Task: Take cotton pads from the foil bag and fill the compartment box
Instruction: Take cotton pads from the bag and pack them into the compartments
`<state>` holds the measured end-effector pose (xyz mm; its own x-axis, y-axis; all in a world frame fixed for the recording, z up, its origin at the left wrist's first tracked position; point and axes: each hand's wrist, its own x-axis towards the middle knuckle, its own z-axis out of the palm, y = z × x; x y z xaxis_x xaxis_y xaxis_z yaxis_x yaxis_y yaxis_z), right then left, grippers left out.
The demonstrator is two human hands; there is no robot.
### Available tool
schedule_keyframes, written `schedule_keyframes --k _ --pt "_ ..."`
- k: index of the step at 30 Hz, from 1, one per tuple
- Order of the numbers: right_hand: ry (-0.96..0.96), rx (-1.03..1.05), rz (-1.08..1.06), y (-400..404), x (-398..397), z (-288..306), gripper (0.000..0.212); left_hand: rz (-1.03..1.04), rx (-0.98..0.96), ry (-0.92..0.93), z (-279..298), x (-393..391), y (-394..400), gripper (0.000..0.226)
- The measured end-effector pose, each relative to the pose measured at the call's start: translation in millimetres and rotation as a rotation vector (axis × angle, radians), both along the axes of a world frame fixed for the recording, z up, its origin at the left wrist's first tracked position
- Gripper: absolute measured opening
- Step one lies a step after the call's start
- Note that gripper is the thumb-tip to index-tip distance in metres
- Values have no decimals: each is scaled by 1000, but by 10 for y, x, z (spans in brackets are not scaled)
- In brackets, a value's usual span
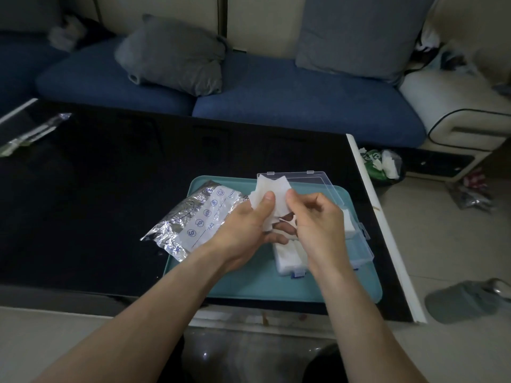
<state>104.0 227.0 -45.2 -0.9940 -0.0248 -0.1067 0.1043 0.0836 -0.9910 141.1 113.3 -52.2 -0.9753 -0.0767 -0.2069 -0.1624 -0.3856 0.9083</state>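
Teal tray (249, 286) on black table (96, 203); blue sofa (276, 100) with grey cushions (177, 56).

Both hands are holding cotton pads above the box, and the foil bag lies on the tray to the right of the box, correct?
Not quite. The head view shows the foil bag on the tray to the left of the box. Left hand and right hand do hold cotton pads above it.

Left hand (249, 219) and right hand (312, 214) raised together, fingers pinching.
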Motion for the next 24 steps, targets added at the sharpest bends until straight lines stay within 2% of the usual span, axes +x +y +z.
schedule_keyframes --k 3,5,7,10,15,19,22,24 --pt "148 210 37 -23 26 -29 25 -73 21 -3 24 7 12 50" --pt "150 286 134 -21 39 2 22 -94 64 -21 44 2 -13 49" --pt "112 285 210 13 37 43 20 -88 101 -33 52 -7 -48 34" --pt "0 146 255 79 -6 125 18 -165 190 -33 84 15 -90 32" --pt "-69 160 408 244 -124 143 18 -259 350 -34 167 53 -157 54" --pt "-148 46 426 281 -135 121 18 -326 372 -18 149 51 -197 69" --pt "-104 105 391 229 -64 125 19 -326 331 -31 154 45 -150 62" --pt "-16 242 338 194 -29 113 22 -305 306 -63 134 28 -122 55"
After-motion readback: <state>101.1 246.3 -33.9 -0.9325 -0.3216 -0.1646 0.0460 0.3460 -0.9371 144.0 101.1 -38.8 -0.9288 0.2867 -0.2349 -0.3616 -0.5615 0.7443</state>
